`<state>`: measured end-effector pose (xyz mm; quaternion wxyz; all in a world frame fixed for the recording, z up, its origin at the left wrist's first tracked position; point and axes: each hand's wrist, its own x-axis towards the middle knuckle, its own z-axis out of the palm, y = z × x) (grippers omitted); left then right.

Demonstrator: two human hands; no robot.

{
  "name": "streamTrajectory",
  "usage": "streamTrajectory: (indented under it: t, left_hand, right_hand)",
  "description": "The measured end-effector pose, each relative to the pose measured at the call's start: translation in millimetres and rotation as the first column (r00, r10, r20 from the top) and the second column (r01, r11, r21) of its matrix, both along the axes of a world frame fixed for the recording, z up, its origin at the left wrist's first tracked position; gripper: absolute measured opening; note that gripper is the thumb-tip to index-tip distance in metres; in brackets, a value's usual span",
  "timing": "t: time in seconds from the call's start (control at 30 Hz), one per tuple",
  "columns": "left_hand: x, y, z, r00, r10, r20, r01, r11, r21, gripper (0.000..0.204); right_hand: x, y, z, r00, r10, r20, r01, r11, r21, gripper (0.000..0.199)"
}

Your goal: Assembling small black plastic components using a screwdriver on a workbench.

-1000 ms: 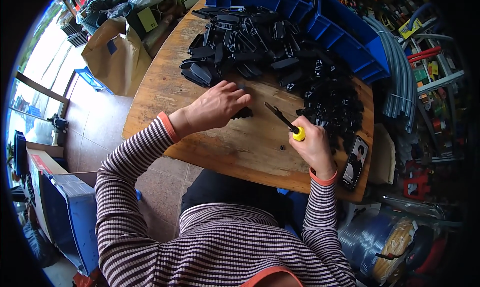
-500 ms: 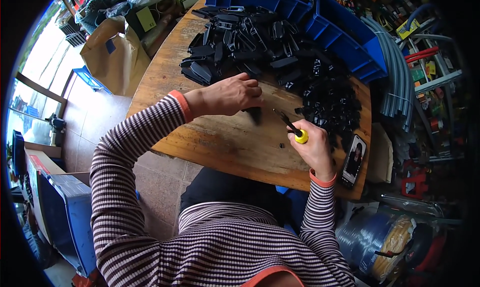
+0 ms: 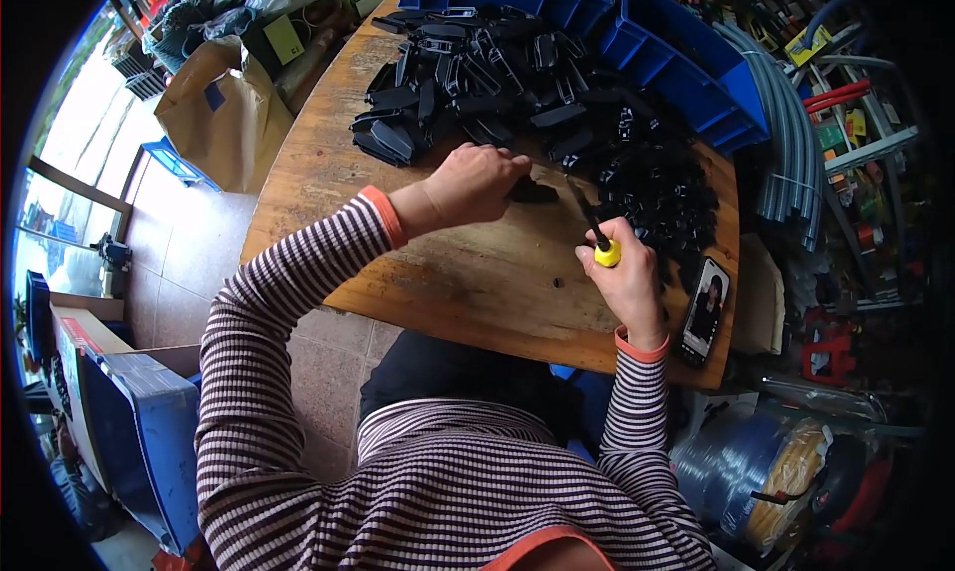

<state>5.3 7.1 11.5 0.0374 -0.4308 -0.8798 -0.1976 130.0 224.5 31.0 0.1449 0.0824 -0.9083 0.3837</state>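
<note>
My left hand (image 3: 477, 181) is above the middle of the wooden table, fingers closed on a black plastic part (image 3: 535, 192) that sticks out past the fingertips. My right hand (image 3: 627, 278) grips a screwdriver (image 3: 607, 254) with a yellow handle. Its dark shaft points up and away and is smeared by motion; the tip lies apart from the plastic part. Beyond my left hand spreads a heap of long black plastic parts (image 3: 468, 74). A pile of smaller black parts (image 3: 657, 193) lies past my right hand. One tiny black piece (image 3: 557, 284) rests alone between my hands and the near edge.
Blue plastic bins (image 3: 686, 69) border the table's far side. A phone (image 3: 705, 312) with a lit screen lies at the right edge of the wooden table (image 3: 428, 283). Grey tubes (image 3: 781, 133) hang at the right. A brown paper bag (image 3: 224, 123) stands on the left.
My left hand has shifted slightly right with the black part, which now lies more level. The screwdriver has swung more upright, and my right hand has moved slightly.
</note>
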Motion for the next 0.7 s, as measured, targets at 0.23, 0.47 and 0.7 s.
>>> streamTrajectory:
  t: [0.23, 0.47, 0.7]
  left_hand:
    - [16.9, 4.9, 8.6, 0.986, 0.132, 0.1, -0.131, 0.991, -0.017, 0.022]
    - [28.0, 11.3, 6.9, 0.817, -0.406, -0.409, 0.416, 0.907, -0.07, 0.029]
    - [29.5, -14.4, 2.6, 0.897, -0.387, -0.213, 0.354, 0.919, -0.175, 0.035]
  right_hand:
    - [-6.5, -0.7, 5.3, 0.995, -0.071, -0.068, 0.07, 0.997, -0.02, 0.019]
    - [-5.0, -4.1, 8.5, 0.996, -0.058, -0.066, 0.059, 0.998, 0.008, 0.018]
    - [-3.1, -1.4, 8.0, 0.999, -0.037, -0.031, 0.038, 0.999, 0.022, 0.016]
